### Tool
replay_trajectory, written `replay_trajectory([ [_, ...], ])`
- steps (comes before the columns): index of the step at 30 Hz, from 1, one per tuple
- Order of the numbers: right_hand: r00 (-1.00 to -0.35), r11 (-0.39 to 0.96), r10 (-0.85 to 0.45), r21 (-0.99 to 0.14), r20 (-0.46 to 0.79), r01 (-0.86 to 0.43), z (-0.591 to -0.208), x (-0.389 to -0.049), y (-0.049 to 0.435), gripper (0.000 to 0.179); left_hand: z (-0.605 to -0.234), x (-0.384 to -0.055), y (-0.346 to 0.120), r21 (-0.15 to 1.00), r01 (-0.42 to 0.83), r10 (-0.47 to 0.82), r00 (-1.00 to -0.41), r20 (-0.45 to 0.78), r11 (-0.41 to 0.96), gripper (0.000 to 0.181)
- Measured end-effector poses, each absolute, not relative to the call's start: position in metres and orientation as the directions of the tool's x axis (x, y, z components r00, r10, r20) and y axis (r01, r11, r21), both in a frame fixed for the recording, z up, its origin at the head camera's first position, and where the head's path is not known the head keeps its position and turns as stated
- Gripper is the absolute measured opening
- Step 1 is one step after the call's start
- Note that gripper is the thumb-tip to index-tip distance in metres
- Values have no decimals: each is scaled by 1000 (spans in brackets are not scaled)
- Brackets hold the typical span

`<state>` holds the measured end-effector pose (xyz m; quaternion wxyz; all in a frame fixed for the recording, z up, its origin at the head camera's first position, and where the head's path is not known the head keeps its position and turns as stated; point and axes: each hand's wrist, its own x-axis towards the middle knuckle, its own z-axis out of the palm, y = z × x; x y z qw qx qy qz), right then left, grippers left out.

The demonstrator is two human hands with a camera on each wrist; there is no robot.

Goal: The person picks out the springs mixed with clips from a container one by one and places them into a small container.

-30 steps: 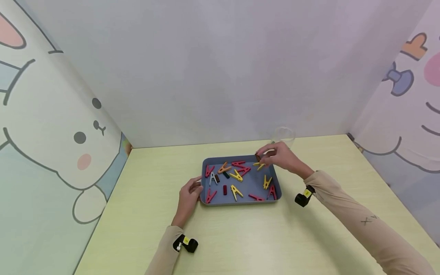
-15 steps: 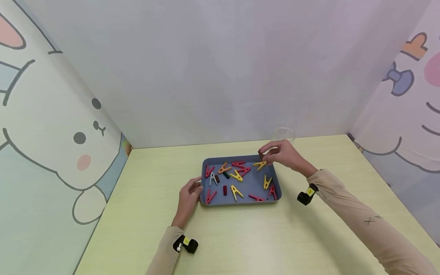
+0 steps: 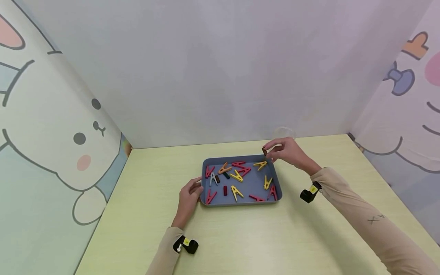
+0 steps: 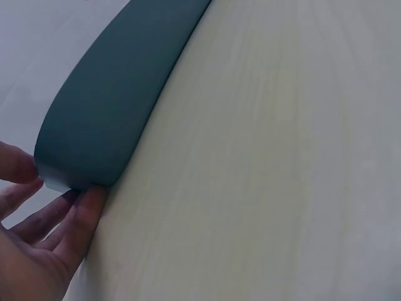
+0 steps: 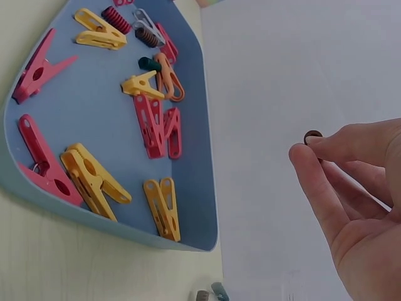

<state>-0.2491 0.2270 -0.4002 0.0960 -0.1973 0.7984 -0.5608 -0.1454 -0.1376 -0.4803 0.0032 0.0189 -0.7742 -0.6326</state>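
Note:
My right hand [image 3: 288, 152] pinches a small brown ribbed cylinder [image 3: 264, 151] between thumb and fingertips, just above the far right corner of a grey-blue tray [image 3: 254, 183]. End-on, the same cylinder [image 5: 312, 135] shows round in the right wrist view. My left hand [image 3: 188, 196] rests its fingers against the outside of the tray's left end; the left wrist view shows fingertips [image 4: 94, 194] at its lower corner. Spring clothespins in yellow [image 5: 94, 182], red [image 5: 47, 163], orange [image 3: 224, 168] and grey [image 3: 213, 178] lie scattered in the tray, among small red [image 3: 225, 190], brown [image 5: 147, 36] and green [image 5: 149, 63] ribbed cylinders.
Behind my right hand stands a clear round container [image 3: 284, 132], close to the back wall [image 3: 220, 76]. Small brown and green pieces [image 5: 219, 291] show beyond the tray in the right wrist view. The pale wooden table [image 3: 154, 168] runs between printed side panels.
My right hand has risen and moved right and away with the brown ribbed cylinder, leaving the yellow clothespin at the far right corner uncovered. My left hand keeps its place.

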Motion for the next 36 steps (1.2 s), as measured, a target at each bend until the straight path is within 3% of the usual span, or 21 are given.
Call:
replay_trajectory([
  [36, -935, 313, -346, -931, 71, -186, -388, -258, 248, 27, -486, -148, -138, 977, -15, -37, -999, -7, 215, 36],
])
